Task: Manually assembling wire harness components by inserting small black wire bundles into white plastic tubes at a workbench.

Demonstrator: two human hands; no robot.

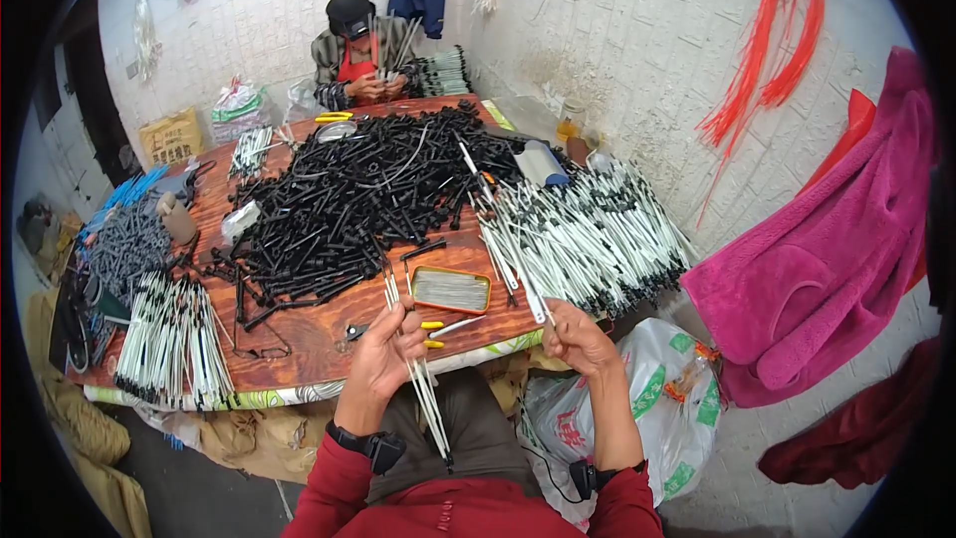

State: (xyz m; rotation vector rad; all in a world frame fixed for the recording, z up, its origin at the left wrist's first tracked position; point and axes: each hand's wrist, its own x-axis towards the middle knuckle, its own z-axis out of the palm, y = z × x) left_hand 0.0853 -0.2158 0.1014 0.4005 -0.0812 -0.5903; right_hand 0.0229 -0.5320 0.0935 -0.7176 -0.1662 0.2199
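My left hand (386,351) is closed around a few thin white rods (426,403) with black ends. They slant down over my lap, and their upper ends stick out above the fingers. To the right, my right hand (581,339) has thumb and fingers pinched together at the table's front edge. What it pinches is too small to make out. Close to those fingertips is the end of a long flat white strip (525,284). Between the hands lie yellow-handled pliers (432,326) and an open yellow-rimmed tin (451,289) of thin metallic pins.
A big heap of black plastic parts (349,199) covers the table's middle. White rods (588,229) pile up at right, with another bundle (174,344) at left beside grey parts (134,239). A plastic bag (647,408) hangs below right. Across the table a person (363,55) handles rods.
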